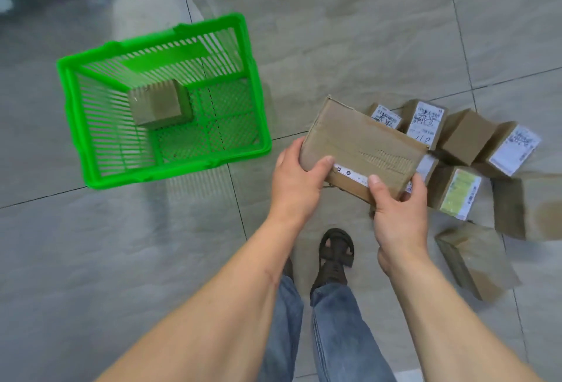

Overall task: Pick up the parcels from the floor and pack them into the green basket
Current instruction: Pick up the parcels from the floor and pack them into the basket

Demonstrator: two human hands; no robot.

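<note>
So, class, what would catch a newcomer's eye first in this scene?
The bright green slatted plastic basket on the grey tiled floor at left, one small brown cardboard parcel inside. At centre, both hands grip a flat brown cardboard box above a cluster of labelled parcels at right.

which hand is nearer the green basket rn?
Left. The left hand grips the held parcel's near-left corner, just right of the green basket. The right hand grips its near-right corner, farther off.
</note>
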